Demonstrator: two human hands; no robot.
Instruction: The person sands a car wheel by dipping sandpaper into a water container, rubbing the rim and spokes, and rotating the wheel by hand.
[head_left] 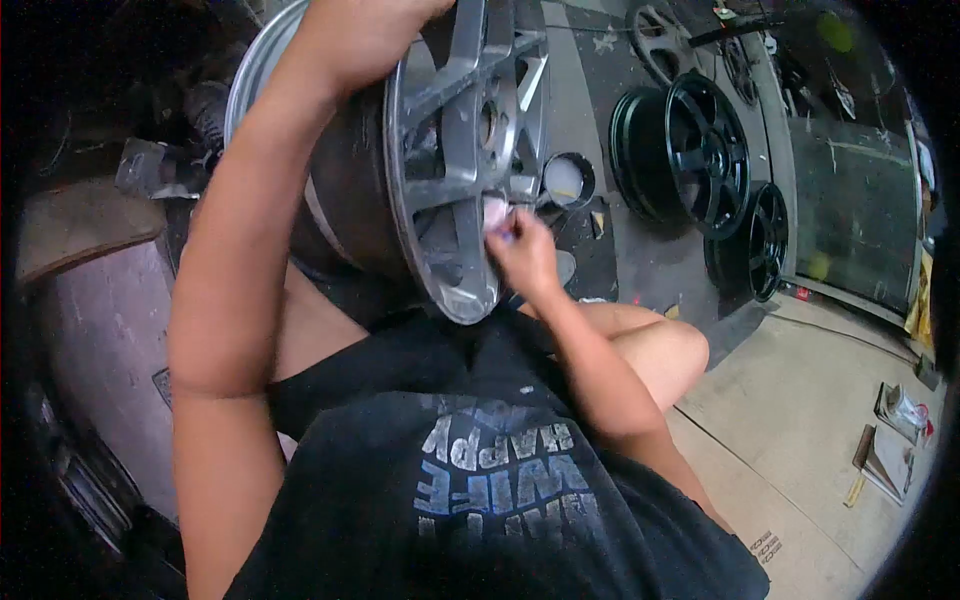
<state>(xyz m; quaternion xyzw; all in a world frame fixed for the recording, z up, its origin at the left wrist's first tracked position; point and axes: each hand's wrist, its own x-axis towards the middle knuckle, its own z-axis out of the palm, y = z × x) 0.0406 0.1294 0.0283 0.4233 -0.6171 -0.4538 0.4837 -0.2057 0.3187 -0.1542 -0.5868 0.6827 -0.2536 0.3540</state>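
Observation:
A grey alloy wheel [440,190] with a dull, scuffed spoke face stands upright in front of my lap. My left hand [375,35] lies against the upper part of this wheel, its fingers mostly cut off by the top edge of the view. Low on the spokes, my right hand [525,252] pinches a small pale pinkish pad or folded sheet [495,213] and presses it to the metal near the hub. Whether it is cloth or abrasive paper I cannot tell. Just beyond that hand stands a dark bucket [588,180] with whitish liquid in it.
Dark multi-spoke wheels [705,155] stand on the floor to the right, beside a glass panel [855,190]. Another grey wheel [660,45] is farther back. Papers or a pad [888,460] lie on the pale floor at lower right. A brown-edged board [90,235] is on the left.

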